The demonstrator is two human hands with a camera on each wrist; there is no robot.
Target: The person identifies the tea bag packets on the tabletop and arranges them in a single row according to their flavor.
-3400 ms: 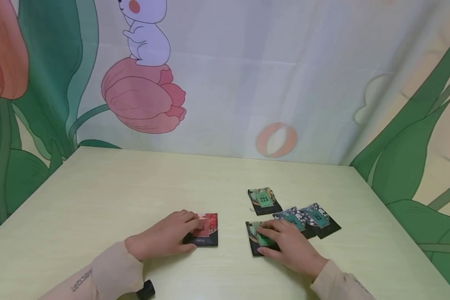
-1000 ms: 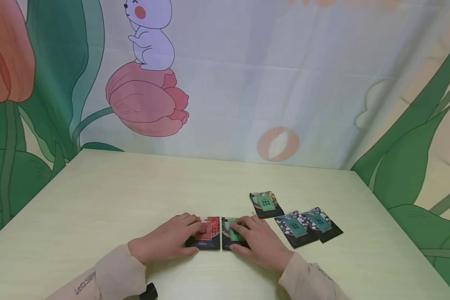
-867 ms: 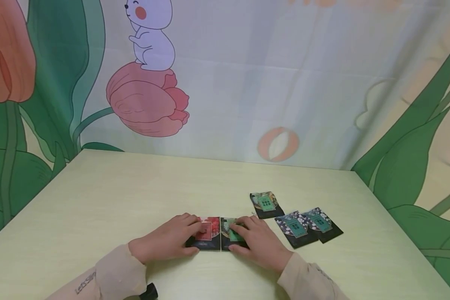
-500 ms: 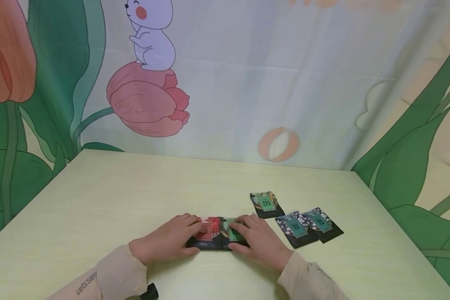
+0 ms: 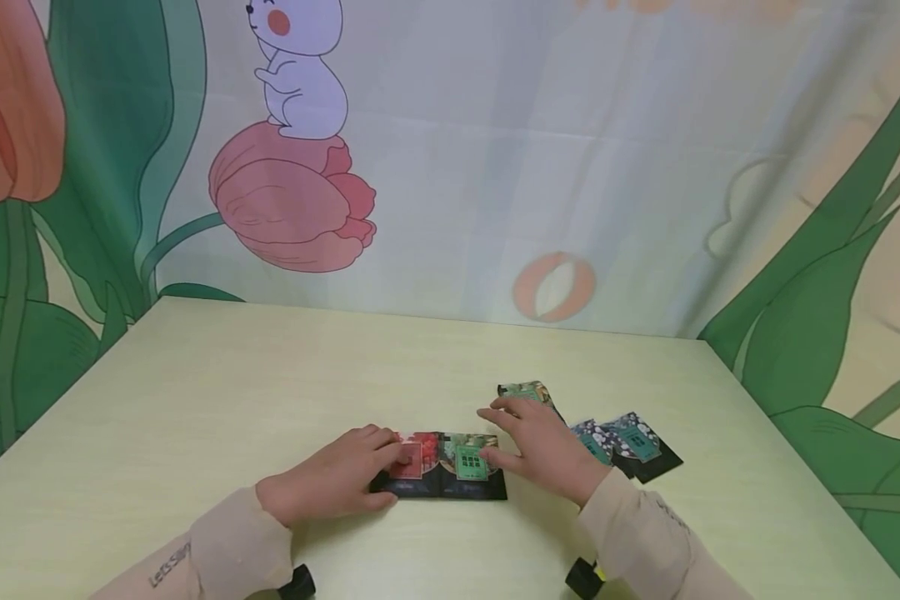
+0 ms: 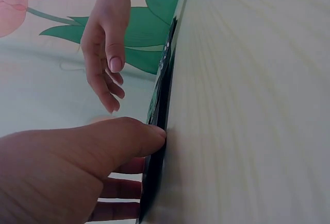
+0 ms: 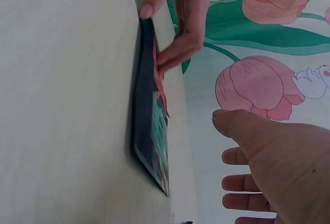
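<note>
My left hand (image 5: 337, 473) holds a red-and-black sachet (image 5: 425, 454), the thumb at its near edge and the fingers across its top. Against its right side lies a green-and-black sachet (image 5: 471, 467), the two edges meeting or slightly overlapping. Free of any sachet, my right hand (image 5: 543, 446) hovers above and right of the green one, fingers loosely extended. In the right wrist view, this right hand (image 6: 105, 44) is seen from the other side in the left wrist view, hanging apart from the sachets.
Behind my right hand, another green sachet (image 5: 525, 390) is partly covered. Two blue flowered sachets (image 5: 596, 437) overlap at the right, one partly hidden by the hand. The pale table (image 5: 270, 375) ends at a printed curtain (image 5: 450, 167).
The right hand slid the green sachet left against the red one, then let go and rose to the right. The left hand has stayed on the red sachet.
</note>
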